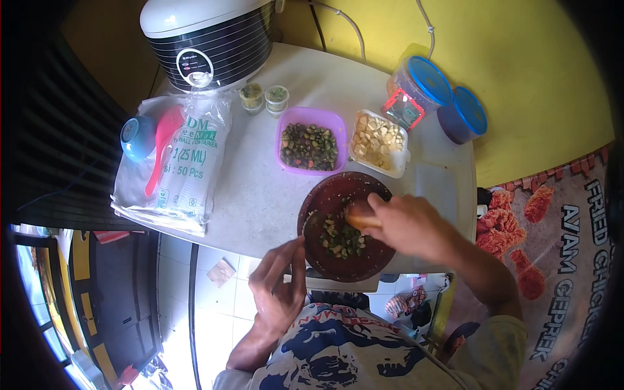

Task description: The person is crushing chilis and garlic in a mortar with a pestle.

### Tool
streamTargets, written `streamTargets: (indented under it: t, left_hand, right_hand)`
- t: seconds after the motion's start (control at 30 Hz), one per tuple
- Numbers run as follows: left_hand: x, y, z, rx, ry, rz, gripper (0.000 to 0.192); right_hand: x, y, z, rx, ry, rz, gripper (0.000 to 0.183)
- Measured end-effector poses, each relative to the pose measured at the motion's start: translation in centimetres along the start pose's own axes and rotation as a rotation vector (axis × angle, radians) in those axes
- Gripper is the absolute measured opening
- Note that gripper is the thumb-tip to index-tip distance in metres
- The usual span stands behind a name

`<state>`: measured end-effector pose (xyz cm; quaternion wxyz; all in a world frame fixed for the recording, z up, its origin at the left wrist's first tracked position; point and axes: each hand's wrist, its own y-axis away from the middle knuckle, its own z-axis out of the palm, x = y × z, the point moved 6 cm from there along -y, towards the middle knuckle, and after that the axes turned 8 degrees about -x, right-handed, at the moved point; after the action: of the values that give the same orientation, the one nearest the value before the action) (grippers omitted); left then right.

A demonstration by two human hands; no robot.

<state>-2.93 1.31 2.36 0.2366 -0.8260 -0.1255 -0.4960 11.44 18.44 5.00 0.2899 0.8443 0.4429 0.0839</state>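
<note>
A round red-brown mortar (380, 251) stands at the table's front edge, with chopped green chilies and pale pieces (341, 239) in its bowl. My right hand (407, 224) grips a wooden pestle (360, 214) whose head is down in the mortar by the chopped mix. At the mortar's left rim, my left hand (279, 280) pinches the handle of a metal spoon (312, 222); its bowl end lies inside the mortar. Just behind are a purple plastic tub (342, 141) of cut green chilies and a white container (400, 168) of peeled garlic cloves.
Several small lidded cups (277, 97) stand before a rice cooker (214, 48). On the left, packs of plastic cups (190, 165) lie with a pink ladle (163, 146) and a blue bowl (139, 139). Blue-lidded tubs (429, 83) stand by the yellow wall (526, 87).
</note>
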Motion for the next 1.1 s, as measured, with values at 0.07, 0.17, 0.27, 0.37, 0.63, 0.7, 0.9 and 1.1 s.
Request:
streamTargets:
  t: [0.07,0.17,0.27,0.37,0.63,0.7,0.9,1.1]
  left_hand:
    - [-0.6,-0.2,0.4,0.020,0.000,-0.013,0.021]
    - [-0.9,-0.5,1.0,-0.006,0.040,-0.041,0.021]
    - [-0.9,-0.5,1.4,0.002,0.072,-0.053,0.021]
    - [-1.3,-0.3,1.5,0.018,0.073,-0.074,0.020]
    - [-0.9,-0.5,1.0,0.018,0.060,-0.115,0.018]
    - [-1.4,-0.3,1.6,-0.010,0.117,-0.191,0.018]
    - [-1.3,-0.5,1.4,0.028,0.053,-0.047,0.019]
    - [-0.6,-0.5,1.4,0.044,0.026,-0.009,0.019]
  right_hand:
    - [2.3,-0.5,0.1,-0.106,-0.204,-0.011,0.050]
    - [2.5,-0.3,0.1,-0.113,-0.284,-0.001,0.052]
    - [1.6,0.0,0.5,-0.093,-0.244,0.052,0.051]
    - [0.1,0.3,0.4,-0.019,-0.147,0.064,0.046]
    - [-0.2,-0.5,0.5,0.040,-0.081,0.008,0.047]
    - [3.7,-1.9,1.0,-0.179,-0.429,-0.064,0.060]
    - [3.1,0.2,1.4,-0.121,-0.354,0.032,0.056]
    - [-2.2,1.3,3.3,0.263,0.277,0.284,0.043]
